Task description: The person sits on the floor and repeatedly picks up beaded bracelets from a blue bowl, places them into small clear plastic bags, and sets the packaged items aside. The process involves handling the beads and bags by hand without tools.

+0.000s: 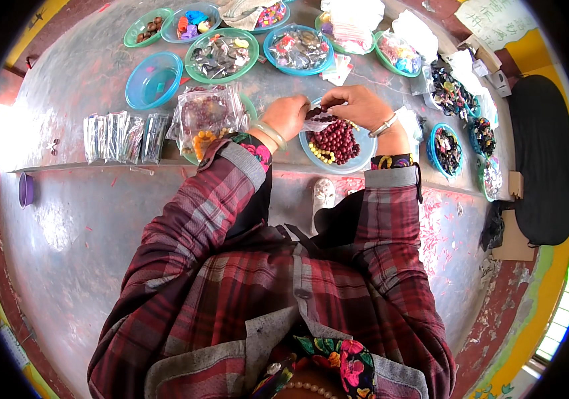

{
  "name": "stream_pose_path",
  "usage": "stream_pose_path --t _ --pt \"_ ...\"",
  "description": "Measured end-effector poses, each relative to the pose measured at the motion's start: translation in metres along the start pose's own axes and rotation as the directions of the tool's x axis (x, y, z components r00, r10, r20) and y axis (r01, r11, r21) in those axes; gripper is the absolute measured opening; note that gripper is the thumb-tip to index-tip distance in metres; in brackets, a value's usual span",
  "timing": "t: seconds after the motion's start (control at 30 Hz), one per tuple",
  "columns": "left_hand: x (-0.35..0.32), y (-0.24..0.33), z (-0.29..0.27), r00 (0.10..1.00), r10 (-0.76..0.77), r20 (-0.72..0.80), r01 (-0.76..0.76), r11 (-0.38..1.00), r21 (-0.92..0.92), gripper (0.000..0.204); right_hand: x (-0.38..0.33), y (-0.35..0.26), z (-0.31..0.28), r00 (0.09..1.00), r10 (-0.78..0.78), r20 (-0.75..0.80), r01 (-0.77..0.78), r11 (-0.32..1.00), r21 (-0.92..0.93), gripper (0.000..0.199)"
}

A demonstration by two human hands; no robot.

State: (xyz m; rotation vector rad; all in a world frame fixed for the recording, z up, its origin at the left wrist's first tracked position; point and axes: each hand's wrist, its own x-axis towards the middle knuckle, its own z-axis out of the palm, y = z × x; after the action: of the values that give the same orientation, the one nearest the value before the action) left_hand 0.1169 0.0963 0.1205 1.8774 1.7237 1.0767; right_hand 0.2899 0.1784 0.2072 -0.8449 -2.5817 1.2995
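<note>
Both hands meet over a pale blue basin [363,161] in front of me. Dark red bead strings [336,141], with some yellow beads [321,154] among them, lie heaped in it. My left hand [285,118] is closed at the edge of a small clear plastic bag [321,122]. Opposite it, my right hand [360,108] pinches a string of dark red beads [317,112] at the bag's mouth. How far the beads are inside the bag I cannot tell. Left of my left hand, clear bags of dark red beads [208,110] are piled on a green basin [251,106].
Flat clear packets [125,137] stand in a row at the ledge's left. A blue basin [153,81] sits behind them. Farther back are several basins of bagged trinkets [221,56]. Baskets of dark small items [446,149] line the right side. A purple cup [26,190] stands lower left.
</note>
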Motion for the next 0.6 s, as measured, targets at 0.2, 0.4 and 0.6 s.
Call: stream_pose_path --t 0.2,0.4,0.6 --pt "0.000 0.002 0.001 1.000 -0.005 0.015 0.006 0.999 -0.038 0.017 0.016 -0.001 0.026 0.992 -0.078 -0.098 0.032 0.915 -0.403 0.019" --pt "0.002 -0.001 -0.001 0.992 -0.123 0.031 0.127 0.947 -0.297 0.018 0.026 0.011 0.045 0.944 -0.206 -0.259 0.114 0.937 -0.330 0.015" --pt "0.004 -0.006 -0.009 0.945 -0.290 0.148 0.323 0.777 -0.540 0.019 0.012 0.003 0.017 0.946 -0.047 -0.320 0.113 0.975 0.190 0.022"
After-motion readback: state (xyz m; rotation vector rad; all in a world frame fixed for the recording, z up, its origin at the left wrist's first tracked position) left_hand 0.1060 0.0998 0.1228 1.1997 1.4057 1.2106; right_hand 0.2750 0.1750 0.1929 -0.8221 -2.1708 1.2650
